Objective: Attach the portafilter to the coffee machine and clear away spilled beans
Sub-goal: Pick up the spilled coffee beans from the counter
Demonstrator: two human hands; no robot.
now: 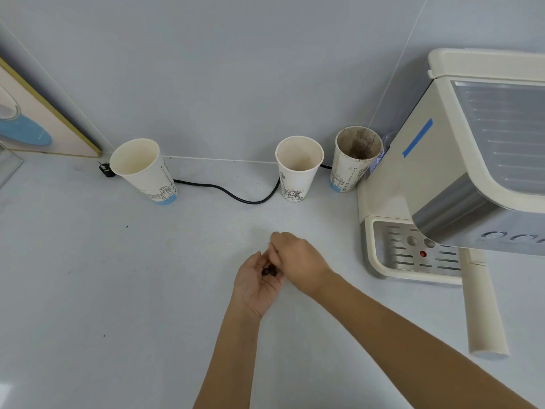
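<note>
A cream and steel coffee machine (460,160) stands at the right. The portafilter's cream handle (483,308) sticks out from under it toward me. Near the middle of the white counter, my left hand (256,286) is cupped palm up with a few dark coffee beans (269,271) lying in it. My right hand (298,261) lies over the left hand's fingers, its fingertips pinched together right at the beans. Whether it holds a bean is hidden.
Three paper cups stand along the back wall: one at the left (144,169), one in the middle (298,166), and one stained with coffee grounds (354,157) beside the machine. A black power cord (230,193) runs between them. A framed picture (35,119) leans at the far left.
</note>
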